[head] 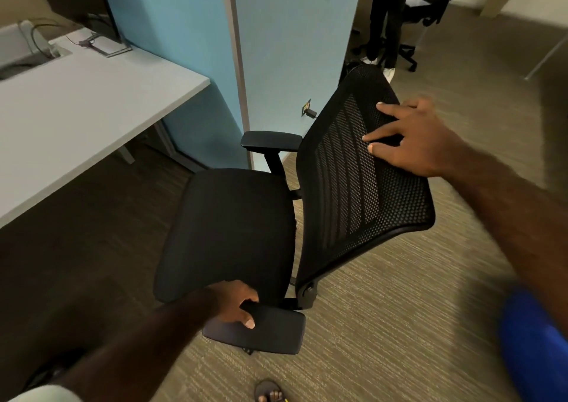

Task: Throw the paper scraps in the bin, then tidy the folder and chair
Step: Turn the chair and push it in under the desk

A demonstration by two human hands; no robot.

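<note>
A pale grey bench (76,106) runs along the left, carrying a monitor stand (106,43) and some cables, and behind it stands a light blue partition (276,48) with a grey post and a small socket low down. The floor is striped brown-beige carpet (384,324), darker under the bench. Far back, beside another black office chair (421,17), a person's dark-trousered legs (382,17) are visible

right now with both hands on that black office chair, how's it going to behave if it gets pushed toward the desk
The chair will probably resist somewhat rather than glide, since it sits on carpet. The mesh backrest under the right hand may flex. The left hand on the armrest should steer it.
</note>
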